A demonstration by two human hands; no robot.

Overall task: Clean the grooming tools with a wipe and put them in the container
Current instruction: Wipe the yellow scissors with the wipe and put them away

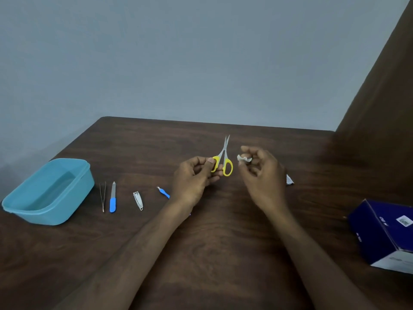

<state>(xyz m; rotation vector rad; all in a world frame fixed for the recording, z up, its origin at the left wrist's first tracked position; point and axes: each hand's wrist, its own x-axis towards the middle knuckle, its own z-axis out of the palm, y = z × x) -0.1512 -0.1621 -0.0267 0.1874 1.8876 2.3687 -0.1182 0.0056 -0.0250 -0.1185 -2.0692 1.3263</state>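
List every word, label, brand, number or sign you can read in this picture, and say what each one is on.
Nothing here can be read with certainty.
Dark blue box: white marks on its side and a small square sticker, too blurred to read.
Box's white lower face: grey lettering, too blurred to read.
Torn packet behind the right hand: no legible print.
Scissors, nail clipper, nail file, container: no text visible.

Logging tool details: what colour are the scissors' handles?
Yellow handles on the scissors, held by the left hand; head view.

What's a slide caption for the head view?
Left hand holds scissors, right hand pinches wipe; tub empty.
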